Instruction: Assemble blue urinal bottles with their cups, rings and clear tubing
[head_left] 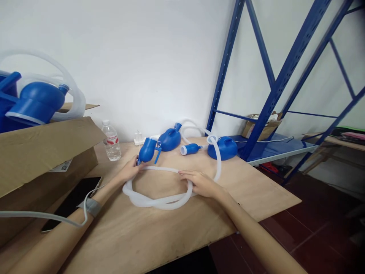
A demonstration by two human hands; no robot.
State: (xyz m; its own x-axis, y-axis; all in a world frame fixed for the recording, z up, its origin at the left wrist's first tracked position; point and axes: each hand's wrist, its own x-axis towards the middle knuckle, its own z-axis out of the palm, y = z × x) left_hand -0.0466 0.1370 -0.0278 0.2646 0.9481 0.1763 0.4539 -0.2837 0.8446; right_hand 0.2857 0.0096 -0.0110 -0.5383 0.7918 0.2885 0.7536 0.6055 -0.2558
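A coiled, translucent white hose lies on the wooden table between my hands. My left hand is closed around the hose end at the narrow neck of a blue plastic funnel-shaped cup, whose wide mouth points up. On the right side of the coil, my right hand grips the hose, thumb and fingers around it. Behind them a blue jug with a handle rests near the wall. A second blue cup lies on its side, next to another blue jug with hose beside it.
On the left stands a cardboard box with more blue parts and hose sticking out. A water bottle, a dark phone-like slab and a white power strip are nearby. Blue metal shelving rises at the right.
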